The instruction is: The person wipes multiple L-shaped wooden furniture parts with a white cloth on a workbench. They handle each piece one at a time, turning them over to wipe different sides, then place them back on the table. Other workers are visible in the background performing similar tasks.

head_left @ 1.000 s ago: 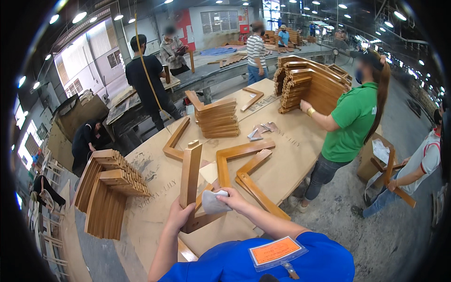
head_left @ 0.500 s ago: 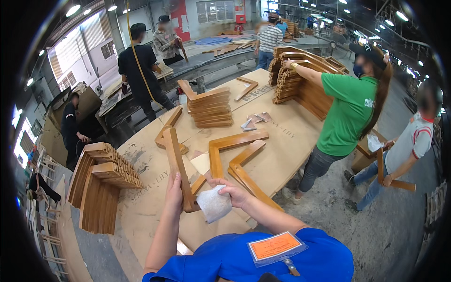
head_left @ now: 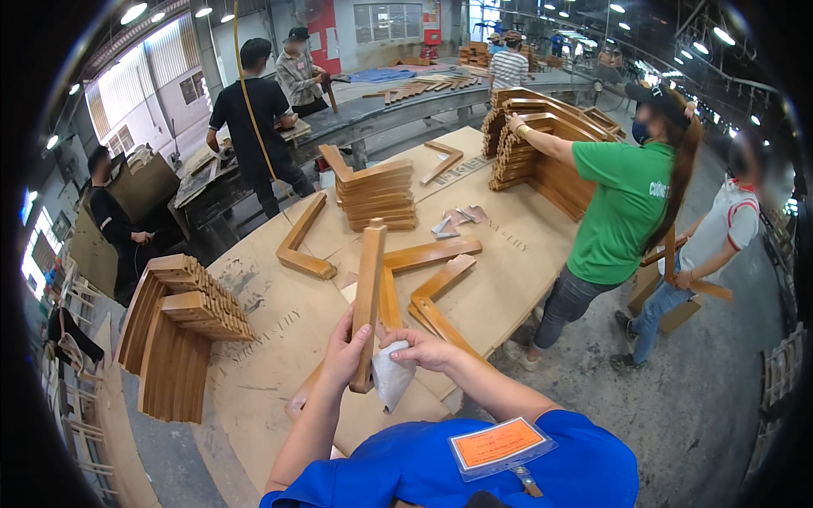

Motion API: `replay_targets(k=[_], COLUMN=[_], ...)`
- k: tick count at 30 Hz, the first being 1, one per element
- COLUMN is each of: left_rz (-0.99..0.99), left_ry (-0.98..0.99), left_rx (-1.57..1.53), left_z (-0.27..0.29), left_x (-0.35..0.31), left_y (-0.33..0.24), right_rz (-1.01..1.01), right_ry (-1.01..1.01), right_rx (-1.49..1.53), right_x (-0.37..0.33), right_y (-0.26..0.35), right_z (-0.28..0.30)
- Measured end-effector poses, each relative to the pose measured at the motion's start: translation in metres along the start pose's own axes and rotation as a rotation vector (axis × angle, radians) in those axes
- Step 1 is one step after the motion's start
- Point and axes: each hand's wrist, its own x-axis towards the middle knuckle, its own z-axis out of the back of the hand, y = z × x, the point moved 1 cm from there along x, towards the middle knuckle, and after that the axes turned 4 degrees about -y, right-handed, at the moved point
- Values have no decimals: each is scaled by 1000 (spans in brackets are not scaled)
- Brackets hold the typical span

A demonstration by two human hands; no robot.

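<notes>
My left hand (head_left: pixel 342 354) is closed around the lower part of an L-shaped wooden part (head_left: pixel 370 292), whose long arm stands nearly upright in front of me. Its other arm is mostly hidden at this angle. Between the thumb and fingers of my right hand (head_left: pixel 415 350) hangs a bent white sheet (head_left: pixel 393 379), soft like a cloth or a sanding sheet, close beside the wood's lower end. Whether the sheet touches the wood I cannot tell. Just beyond lie more L-shaped wooden parts (head_left: pixel 432 252) on the brown covered table (head_left: pixel 508 262).
A stack of wooden parts (head_left: pixel 182 339) stands left, another stack (head_left: pixel 377 199) at mid-table. Crumpled scraps (head_left: pixel 458 222) lie nearby. A person in a green shirt (head_left: pixel 622 203) reaches to the tall stack (head_left: pixel 550 152) at the far right. Behind, another person (head_left: pixel 703 237) carries wood.
The wooden part has moved right and turned, its narrow edge now facing me. My right hand's white sheet has swung into a narrower, hanging fold. The person at far right has shifted.
</notes>
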Motion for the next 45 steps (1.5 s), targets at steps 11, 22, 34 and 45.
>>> replay_targets(k=[11, 22, 34, 45], left_rz=[-235, 117, -75, 5], left_ry=[77, 148, -330, -726], left_rx=[316, 72, 415, 648], left_z=[-16, 40, 85, 155], left_x=[-24, -42, -122, -207], left_y=[9, 57, 119, 166], right_rz=[-59, 211, 218, 35], right_ry=[-189, -184, -343, -363], right_rx=[-26, -245, 284, 72], right_x=[-29, -27, 11, 95], right_y=[5, -26, 48, -37], right_z=[-24, -32, -113, -161])
